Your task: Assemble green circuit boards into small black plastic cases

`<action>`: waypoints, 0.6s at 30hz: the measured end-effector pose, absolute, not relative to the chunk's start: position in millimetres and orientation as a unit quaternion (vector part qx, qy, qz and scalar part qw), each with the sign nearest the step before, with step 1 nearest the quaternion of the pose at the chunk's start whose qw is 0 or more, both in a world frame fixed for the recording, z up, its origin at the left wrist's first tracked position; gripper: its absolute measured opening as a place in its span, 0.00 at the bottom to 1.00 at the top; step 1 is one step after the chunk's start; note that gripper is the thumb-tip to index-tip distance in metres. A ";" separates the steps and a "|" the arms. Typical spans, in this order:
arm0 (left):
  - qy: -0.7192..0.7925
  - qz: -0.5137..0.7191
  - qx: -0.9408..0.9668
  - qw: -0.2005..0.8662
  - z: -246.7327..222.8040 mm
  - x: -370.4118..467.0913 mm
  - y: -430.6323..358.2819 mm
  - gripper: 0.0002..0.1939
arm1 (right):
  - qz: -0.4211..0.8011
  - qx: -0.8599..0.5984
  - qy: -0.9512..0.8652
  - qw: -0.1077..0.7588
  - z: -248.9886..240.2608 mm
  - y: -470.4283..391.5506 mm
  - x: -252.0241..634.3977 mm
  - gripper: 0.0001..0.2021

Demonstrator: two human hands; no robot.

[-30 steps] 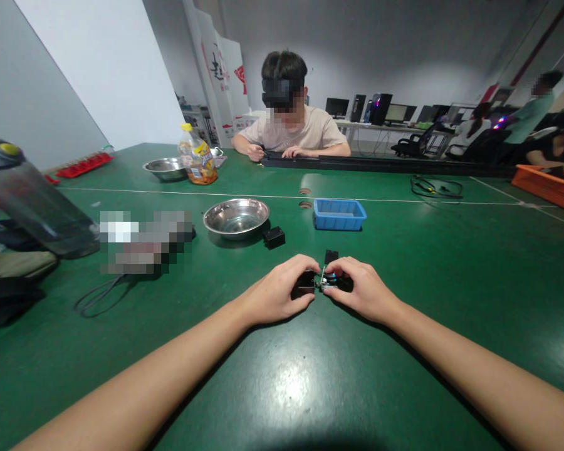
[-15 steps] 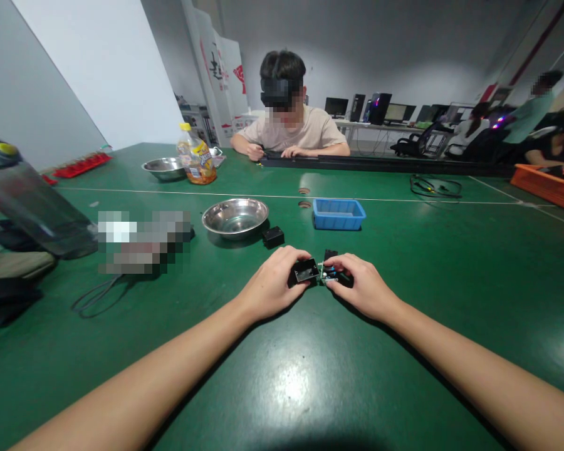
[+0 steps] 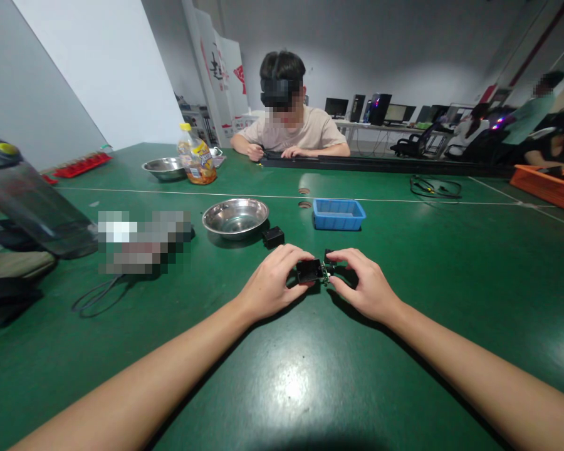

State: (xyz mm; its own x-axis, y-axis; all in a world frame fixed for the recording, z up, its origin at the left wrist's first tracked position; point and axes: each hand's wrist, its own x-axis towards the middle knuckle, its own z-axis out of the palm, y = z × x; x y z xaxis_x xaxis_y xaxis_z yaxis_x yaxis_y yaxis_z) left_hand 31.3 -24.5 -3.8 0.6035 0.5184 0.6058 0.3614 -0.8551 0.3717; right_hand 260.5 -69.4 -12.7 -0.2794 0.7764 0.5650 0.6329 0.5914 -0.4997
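Observation:
Between thumb and fingers, my left hand holds a small black case just above the green table. A green circuit board is at the right end of the case, partly inside it as far as I can see. My right hand pinches the board at its right side with thumb and forefinger. Another small black part shows behind the right fingertips. Beyond my left hand, a black box lies beside a steel bowl.
A blue tray stands behind my right hand. A bottle and second bowl are at the back left. Across the table a person works at a long black bar. An orange crate stands at the far right.
The black case has tipped, so its open inside shows less. The board has come up against the case, and the right fingers have shifted on it.

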 end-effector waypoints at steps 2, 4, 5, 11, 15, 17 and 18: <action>0.246 0.374 0.887 0.110 -3.6 31.1 -25.3 0.15 | 0.072 -0.413 -0.810 0.410 -12.0 -71.2 260.0 0.17; 0.247 0.379 0.884 0.115 -4.5 30.5 -26.2 0.16 | 0.059 -0.390 -0.823 0.408 -11.8 -72.2 259.4 0.20; 0.248 0.381 0.883 0.116 -5.3 30.0 -26.5 0.18 | 0.054 -0.383 -0.828 0.407 -11.8 -72.5 259.1 0.20; 0.250 0.363 0.892 0.101 -10.4 27.0 -26.7 0.26 | 0.043 -0.349 -0.833 0.428 -10.6 -74.2 259.0 0.20; 0.247 0.351 0.898 0.102 -11.5 26.3 -26.2 0.29 | 0.057 -0.328 -0.842 0.424 -9.2 -75.9 258.8 0.22; 0.240 0.348 0.901 0.100 -11.6 26.2 -26.2 0.29 | 0.058 -0.322 -0.848 0.416 -9.1 -76.0 258.5 0.22; 0.235 0.347 0.903 0.097 -11.6 26.2 -26.2 0.29 | 0.058 -0.320 -0.852 0.411 -9.1 -76.0 258.4 0.22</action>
